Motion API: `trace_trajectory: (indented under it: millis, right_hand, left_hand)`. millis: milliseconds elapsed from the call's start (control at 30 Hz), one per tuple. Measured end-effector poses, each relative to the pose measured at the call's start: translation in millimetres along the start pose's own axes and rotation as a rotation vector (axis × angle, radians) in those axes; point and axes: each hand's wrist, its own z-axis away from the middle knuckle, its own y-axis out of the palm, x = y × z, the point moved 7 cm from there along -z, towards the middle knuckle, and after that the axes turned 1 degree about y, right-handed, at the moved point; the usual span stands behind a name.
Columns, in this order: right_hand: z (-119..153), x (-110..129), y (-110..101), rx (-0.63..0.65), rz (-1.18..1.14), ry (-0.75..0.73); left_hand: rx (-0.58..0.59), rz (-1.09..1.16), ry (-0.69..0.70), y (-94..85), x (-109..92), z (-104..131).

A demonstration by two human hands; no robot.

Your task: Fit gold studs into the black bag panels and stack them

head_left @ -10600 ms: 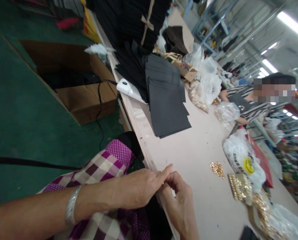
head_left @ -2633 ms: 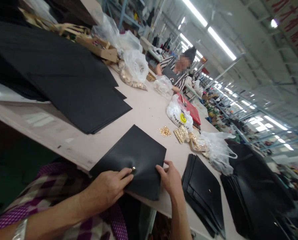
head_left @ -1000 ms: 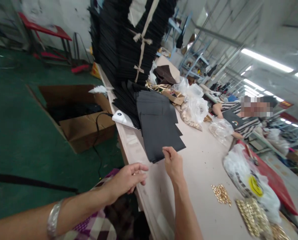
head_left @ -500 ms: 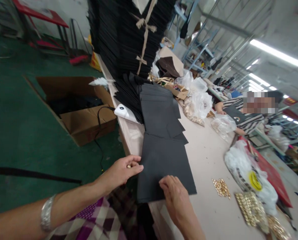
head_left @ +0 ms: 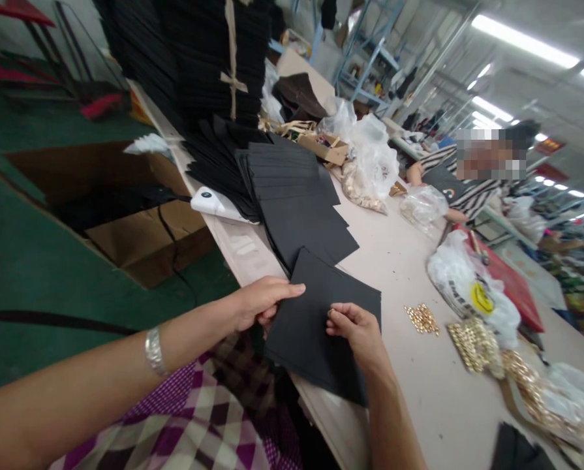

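Under the right hand [head_left: 360,329] pinching a stud [head_left: 330,313] (I think), the panel [head_left: 316,333] gripped by the left hand [head_left: 257,300] looks undone, same as the stack [head_left: 294,189] beyond them.

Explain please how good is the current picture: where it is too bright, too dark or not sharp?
Head view, top right: ceiling lamps burn out to white; head view, left: the inside of the cardboard box sinks into shadow; head view, right: printing on the white plastic bag is too soft to read; head view, middle: dark shade on the black sheet below the right hand.
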Motion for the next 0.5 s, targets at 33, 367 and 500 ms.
trace_trajectory:
  millis: [33, 367, 500]
  right_hand:
    - [-2, 2, 1, 0.0, 0.006, 0.0]
    - [-7, 6, 12, 0.032, 0.054, 0.02]
    - [-7, 5, 11, 0.051, 0.005, 0.009]
  left_hand:
    - [0.008, -0.001, -0.025, 3.2, -1, -5]
    - [0.102, 0.094, -0.192, 26.1, 12, -20]
    - [0.11, 0.135, -0.215, 24.9, 19, -20]
